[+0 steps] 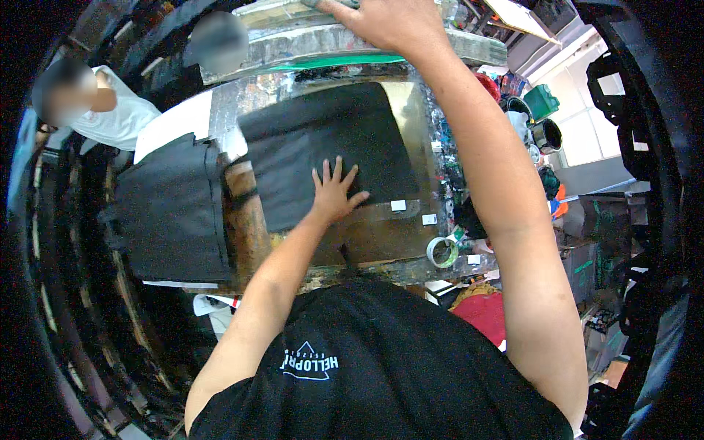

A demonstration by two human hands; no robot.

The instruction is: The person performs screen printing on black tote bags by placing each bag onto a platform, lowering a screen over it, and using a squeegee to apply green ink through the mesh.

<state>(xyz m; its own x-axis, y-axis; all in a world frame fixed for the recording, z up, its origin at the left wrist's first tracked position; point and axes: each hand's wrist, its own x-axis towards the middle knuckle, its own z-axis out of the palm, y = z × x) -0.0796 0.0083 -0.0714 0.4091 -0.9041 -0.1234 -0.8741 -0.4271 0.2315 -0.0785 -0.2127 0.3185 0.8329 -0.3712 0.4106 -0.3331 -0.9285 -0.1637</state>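
My left hand (336,195) lies flat with its fingers spread on a black fabric panel (323,136), near the panel's lower edge. The panel covers much of a stained brown work board (396,227). My right arm stretches far forward. At the upper edge, my right hand (392,22) is over a large pale, stained frame (367,50) beyond the panel. One finger points left; the other fingers are cut off by the picture's edge, so its grip is hidden. A second black fabric piece (172,209) rests to the left of the board.
A tape roll (442,252) and small white labels (398,205) sit on the board's right side. Cans (546,136) and a green container (541,103) crowd the far right. Another person (117,103) is at the left, by a white sheet (180,125).
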